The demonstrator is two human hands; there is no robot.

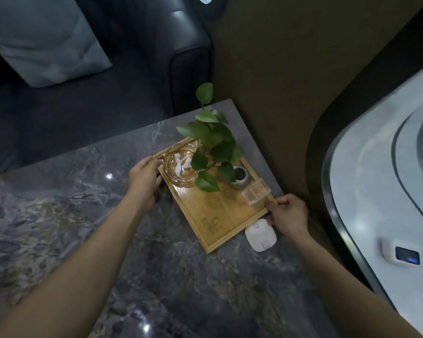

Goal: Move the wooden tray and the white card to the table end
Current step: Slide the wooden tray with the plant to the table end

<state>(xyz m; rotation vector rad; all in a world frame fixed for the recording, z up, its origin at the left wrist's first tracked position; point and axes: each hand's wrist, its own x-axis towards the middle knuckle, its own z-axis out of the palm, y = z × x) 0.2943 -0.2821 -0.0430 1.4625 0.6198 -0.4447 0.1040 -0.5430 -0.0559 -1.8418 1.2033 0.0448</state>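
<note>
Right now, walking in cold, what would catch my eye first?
Probably the wooden tray near the marble table's far corner, gripped by the left hand and right hand. A leafy plant rises from it beside a glass ashtray; a white card lies alongside.

The worktop [83, 215] is grey marble veined pale and brownish. The wooden tray [220, 215] is honey-yellow, the card [260, 236] white, the plant [213, 145] green, the ashtray [181, 167] seemingly amber-tinted.
</note>
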